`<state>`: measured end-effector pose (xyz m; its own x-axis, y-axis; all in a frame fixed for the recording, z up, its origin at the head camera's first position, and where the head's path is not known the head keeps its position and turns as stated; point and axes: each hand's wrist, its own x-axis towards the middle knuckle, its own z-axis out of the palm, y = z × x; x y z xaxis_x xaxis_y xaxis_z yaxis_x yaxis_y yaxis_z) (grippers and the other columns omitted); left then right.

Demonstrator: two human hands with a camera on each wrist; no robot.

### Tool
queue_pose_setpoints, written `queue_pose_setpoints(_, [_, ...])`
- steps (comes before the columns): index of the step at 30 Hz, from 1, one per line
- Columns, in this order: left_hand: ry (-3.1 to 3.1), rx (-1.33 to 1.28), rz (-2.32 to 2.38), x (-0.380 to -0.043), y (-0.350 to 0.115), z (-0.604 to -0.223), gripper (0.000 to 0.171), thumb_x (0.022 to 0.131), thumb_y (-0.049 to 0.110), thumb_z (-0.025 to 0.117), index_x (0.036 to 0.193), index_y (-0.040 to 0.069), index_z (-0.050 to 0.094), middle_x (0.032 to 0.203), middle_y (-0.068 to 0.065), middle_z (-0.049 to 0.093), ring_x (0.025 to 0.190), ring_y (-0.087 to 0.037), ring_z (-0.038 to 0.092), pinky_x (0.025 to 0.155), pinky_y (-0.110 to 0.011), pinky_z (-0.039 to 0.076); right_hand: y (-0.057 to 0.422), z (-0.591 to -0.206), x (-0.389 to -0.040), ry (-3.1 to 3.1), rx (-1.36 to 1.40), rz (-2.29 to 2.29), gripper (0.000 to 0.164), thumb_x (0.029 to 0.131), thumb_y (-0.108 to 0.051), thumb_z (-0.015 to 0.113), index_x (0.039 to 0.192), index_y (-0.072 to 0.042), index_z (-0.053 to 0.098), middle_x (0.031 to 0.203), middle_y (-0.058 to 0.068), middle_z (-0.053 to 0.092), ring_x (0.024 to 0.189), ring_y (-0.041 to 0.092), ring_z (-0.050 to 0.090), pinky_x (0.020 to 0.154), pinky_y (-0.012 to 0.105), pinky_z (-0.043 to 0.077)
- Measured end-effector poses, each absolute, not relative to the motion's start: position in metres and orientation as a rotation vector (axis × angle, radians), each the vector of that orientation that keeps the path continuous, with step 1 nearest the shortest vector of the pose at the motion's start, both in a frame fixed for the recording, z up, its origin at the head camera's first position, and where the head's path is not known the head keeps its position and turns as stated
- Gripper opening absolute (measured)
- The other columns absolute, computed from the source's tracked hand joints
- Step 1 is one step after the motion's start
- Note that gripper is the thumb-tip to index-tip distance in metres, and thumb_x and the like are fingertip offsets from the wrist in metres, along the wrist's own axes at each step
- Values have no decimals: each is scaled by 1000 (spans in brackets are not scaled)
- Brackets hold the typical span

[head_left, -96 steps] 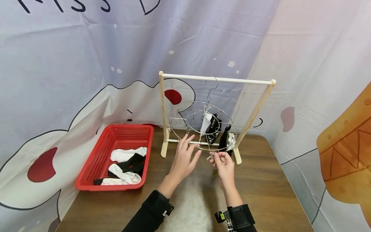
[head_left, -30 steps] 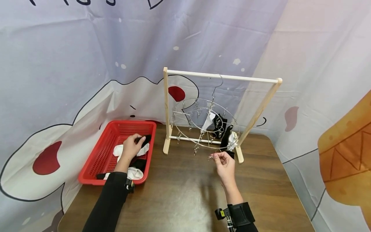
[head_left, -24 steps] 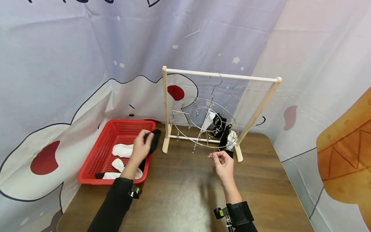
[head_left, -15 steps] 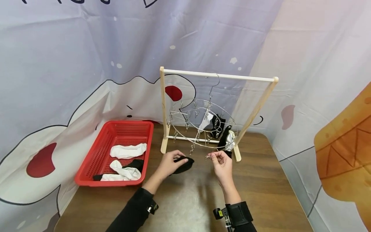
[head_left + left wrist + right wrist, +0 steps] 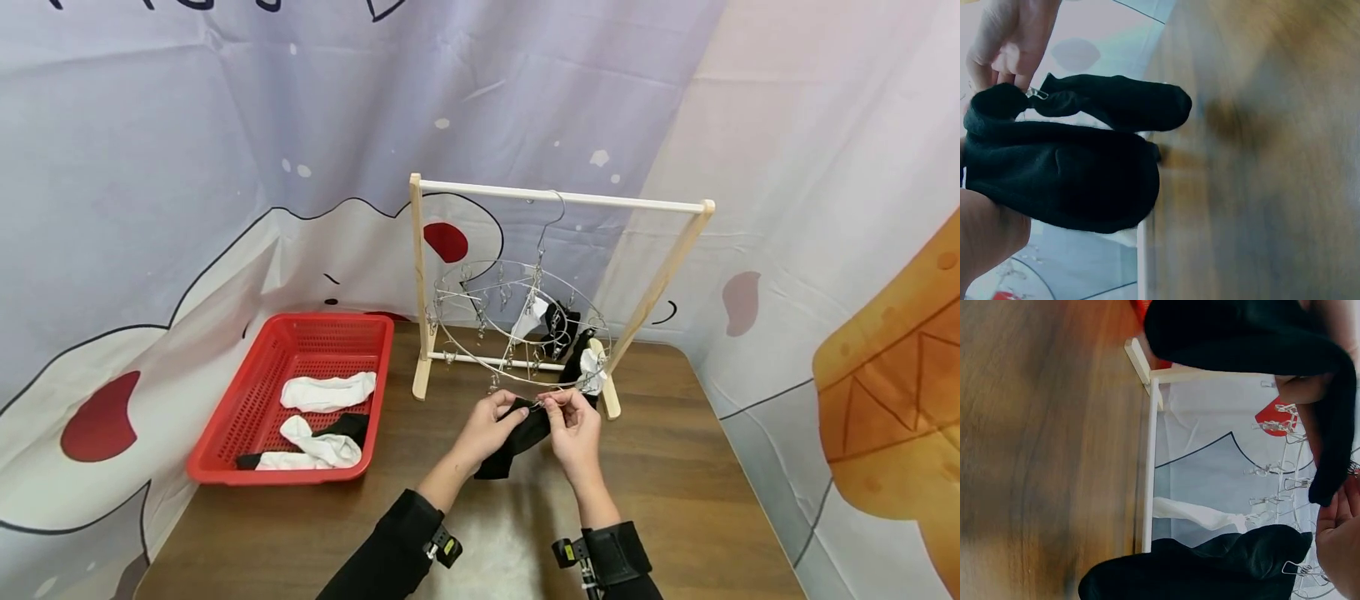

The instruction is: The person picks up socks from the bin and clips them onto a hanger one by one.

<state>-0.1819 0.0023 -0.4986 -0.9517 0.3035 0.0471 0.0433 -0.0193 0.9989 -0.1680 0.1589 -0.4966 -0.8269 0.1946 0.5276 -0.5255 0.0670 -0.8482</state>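
A black sock [image 5: 525, 433] hangs from my left hand [image 5: 483, 429], which grips it near its opening in front of the round metal clip hanger [image 5: 552, 218]. At the hanger's front rim, my right hand [image 5: 577, 429] pinches a small metal clip [image 5: 536, 406] against the sock's edge. Whether the clip bites the cloth is hidden by the fingers. In the left wrist view the held sock [image 5: 1085, 169] droops over the table, with another black sock [image 5: 1122, 103] behind it. The right wrist view shows a hanging white sock [image 5: 1194, 512] and a black sock [image 5: 1210, 569] clipped nearby.
A red basket [image 5: 217, 433] at left contains a white sock [image 5: 327, 392] and more white and black socks. The hanger hooks over the white bar [image 5: 487, 190] of a wooden stand [image 5: 420, 283]. A patterned cloth [image 5: 337, 108] backs the brown table [image 5: 675, 517].
My left hand went from the hanger to the basket, took out a black sock and brought it right to my right hand. The right hand stayed at the clip.
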Motion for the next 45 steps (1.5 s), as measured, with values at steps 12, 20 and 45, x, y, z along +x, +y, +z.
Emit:
queue_pose_setpoints(12, [2495, 879, 1858, -186, -10, -505, 17, 104, 14, 60, 120, 12, 65, 114, -4, 76, 107, -15, 71, 95, -34, 54, 162, -494, -165, -2025, 300, 1906, 16, 102, 4, 57, 107, 20, 56, 102, 27, 66, 94, 4, 66, 90, 16, 52])
queue_pose_setpoints(20, [2973, 1084, 2242, -195, -33, -494, 8, 95, 8, 65, 98, 5, 72, 87, -7, 72, 67, -16, 58, 57, -22, 50, 167, -498, -162, -2043, 142, 1904, 26, 105, -3, 54, 123, 16, 57, 118, 20, 67, 105, 8, 66, 95, 15, 49])
queue_pose_setpoints(45, [3130, 919, 1763, -217, -58, -461, 16, 106, 23, 58, 103, 8, 64, 156, -13, 47, 155, -35, 17, 121, -58, 22, 165, -495, -156, -1908, 140, 1294, 56, 77, 11, 82, 127, 10, 57, 109, 27, 60, 79, 31, 55, 67, 21, 39])
